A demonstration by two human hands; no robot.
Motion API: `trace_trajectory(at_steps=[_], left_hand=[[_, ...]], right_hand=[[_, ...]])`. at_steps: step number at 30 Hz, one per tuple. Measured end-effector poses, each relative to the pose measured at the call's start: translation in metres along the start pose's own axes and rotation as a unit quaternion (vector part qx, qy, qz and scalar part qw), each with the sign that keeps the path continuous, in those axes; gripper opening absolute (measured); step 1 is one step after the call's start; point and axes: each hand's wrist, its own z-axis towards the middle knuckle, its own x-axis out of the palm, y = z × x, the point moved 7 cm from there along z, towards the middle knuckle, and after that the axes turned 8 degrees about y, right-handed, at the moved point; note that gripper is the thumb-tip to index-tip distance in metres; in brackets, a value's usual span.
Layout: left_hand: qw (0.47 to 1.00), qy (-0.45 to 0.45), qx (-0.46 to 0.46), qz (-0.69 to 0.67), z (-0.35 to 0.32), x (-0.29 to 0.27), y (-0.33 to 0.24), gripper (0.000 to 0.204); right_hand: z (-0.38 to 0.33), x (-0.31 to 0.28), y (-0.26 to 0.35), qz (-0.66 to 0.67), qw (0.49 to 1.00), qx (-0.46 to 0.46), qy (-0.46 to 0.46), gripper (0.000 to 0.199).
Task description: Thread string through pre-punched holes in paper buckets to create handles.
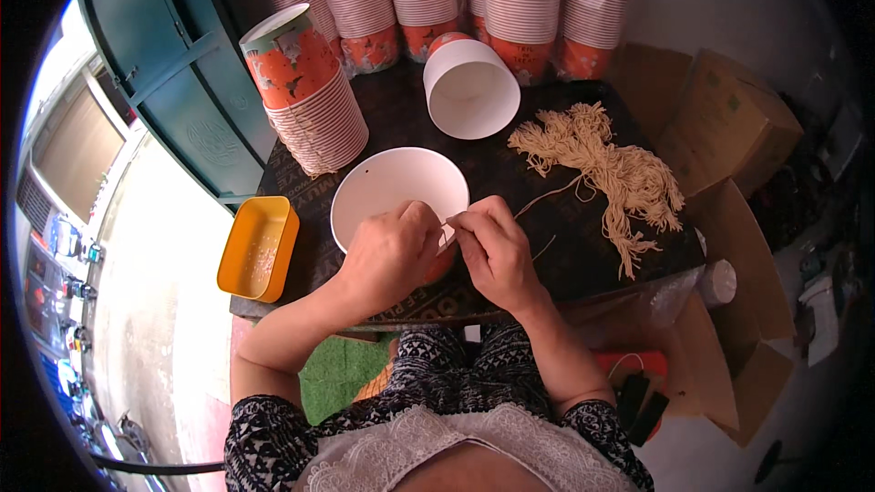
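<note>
On the dark table (pixel 401 125), our open white tub (pixel 401 178) stood ahead of us at twelve o'clock. A bundle of cream cords (pixel 629 178) lay at its three o'clock. Our left hand (pixel 392 246) curled at the tub's five o'clock, fingertips hidden, so we could not tell what they grasped. At four o'clock, our right hand (pixel 497 251) seemed to pinch a thin cord (pixel 549 196). A small hole (pixel 367 170) showed toward ten o'clock. We judged ourselves mid-threading or tying; next probably called for pulling the cord snug.
</note>
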Motion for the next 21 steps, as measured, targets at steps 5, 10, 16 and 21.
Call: trace_trajectory(at_steps=[5, 10, 16, 21], left_hand=[[1.000, 0.003, 0.013, 0.012, -0.004, 0.005, 0.003, 0.014], [0.998, -0.006, 0.058, -0.013, -0.002, 0.001, -0.003, 0.017], [0.997, 0.006, 0.026, -0.072, -0.001, -0.001, 0.000, 0.015], [0.972, 0.033, -0.056, -0.225, -0.001, 0.002, 0.019, 0.009]], right_hand=[[0.002, 0.001, -0.003, 0.013, 0.999, 0.032, 0.011, 0.017], [0.004, 0.003, 0.000, 0.048, 0.998, 0.043, 0.025, 0.019], [-0.002, -0.002, 0.004, 0.058, 0.997, 0.058, -0.005, 0.009], [-0.011, -0.001, 0.021, -0.047, 0.998, -0.006, -0.040, 0.012]])
